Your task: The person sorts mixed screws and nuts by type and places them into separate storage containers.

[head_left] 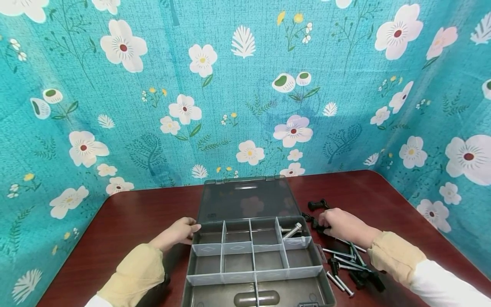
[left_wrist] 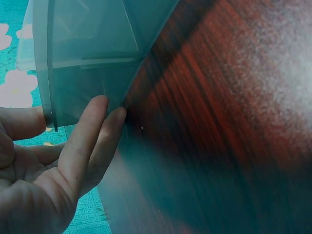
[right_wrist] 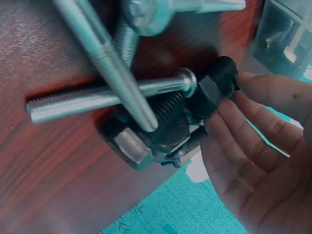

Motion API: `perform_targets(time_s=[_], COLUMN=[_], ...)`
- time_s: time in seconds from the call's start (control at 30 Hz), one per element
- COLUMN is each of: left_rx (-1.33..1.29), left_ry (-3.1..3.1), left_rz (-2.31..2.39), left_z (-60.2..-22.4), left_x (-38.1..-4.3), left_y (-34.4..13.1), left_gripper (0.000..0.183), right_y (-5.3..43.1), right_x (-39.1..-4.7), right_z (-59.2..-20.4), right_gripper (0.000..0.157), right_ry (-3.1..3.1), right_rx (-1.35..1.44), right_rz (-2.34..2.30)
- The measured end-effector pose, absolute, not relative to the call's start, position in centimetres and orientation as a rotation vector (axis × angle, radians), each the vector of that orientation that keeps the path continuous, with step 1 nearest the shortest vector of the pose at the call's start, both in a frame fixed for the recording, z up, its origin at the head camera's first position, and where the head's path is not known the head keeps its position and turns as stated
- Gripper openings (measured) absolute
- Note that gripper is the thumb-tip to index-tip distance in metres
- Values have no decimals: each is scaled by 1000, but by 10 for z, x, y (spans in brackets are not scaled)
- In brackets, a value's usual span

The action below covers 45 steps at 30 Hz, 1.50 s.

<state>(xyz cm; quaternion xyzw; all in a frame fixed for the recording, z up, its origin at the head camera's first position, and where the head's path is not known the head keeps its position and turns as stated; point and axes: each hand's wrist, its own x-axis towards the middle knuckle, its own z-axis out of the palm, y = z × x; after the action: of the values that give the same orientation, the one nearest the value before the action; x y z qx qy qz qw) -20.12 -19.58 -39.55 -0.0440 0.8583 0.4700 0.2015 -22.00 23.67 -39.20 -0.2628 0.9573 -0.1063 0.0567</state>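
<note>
A grey see-through compartment box (head_left: 238, 276) lies on the table with its lid (head_left: 247, 200) laid back. My left hand (head_left: 178, 233) holds the box's far left corner. In the left wrist view, thumb and fingers (left_wrist: 87, 141) lie on either side of its wall. To the right of the box, my right hand (head_left: 343, 224) pinches a black bolt (right_wrist: 219, 80) between thumb and fingertips. Other black bolts (right_wrist: 131, 146) and silver bolts (right_wrist: 73, 102) lie close by in the right wrist view. Silver bolts (head_left: 293, 230) sit in the box's far right compartment.
A loose pile of silver bolts (head_left: 350, 262) and black ones (head_left: 374, 281) lies right of the box. Another black bolt (head_left: 317, 205) lies beyond my right hand. A flowered blue cloth (head_left: 230, 106) hangs behind the dark red table (head_left: 153, 209).
</note>
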Motion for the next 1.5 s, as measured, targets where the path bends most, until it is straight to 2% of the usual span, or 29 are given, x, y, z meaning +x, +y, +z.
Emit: perform_targets(time_s=[0.8, 1.17, 1.5], left_rx=[-141, -139, -140], left_ry=[2403, 2396, 2396], left_rz=[1298, 1307, 1305], left_z=[-400, -397, -398], left_x=[-202, -203, -204], left_y=[-197, -195, -196], left_gripper=[44, 44, 43], right_y=[235, 238, 226], right_x=[-216, -214, -205], right_z=[-405, -395, -374], right_gripper=[14, 11, 17], right_ry=[2921, 2996, 3126], right_rx=[-861, -899, -734], right_rz=[-261, -313, -462])
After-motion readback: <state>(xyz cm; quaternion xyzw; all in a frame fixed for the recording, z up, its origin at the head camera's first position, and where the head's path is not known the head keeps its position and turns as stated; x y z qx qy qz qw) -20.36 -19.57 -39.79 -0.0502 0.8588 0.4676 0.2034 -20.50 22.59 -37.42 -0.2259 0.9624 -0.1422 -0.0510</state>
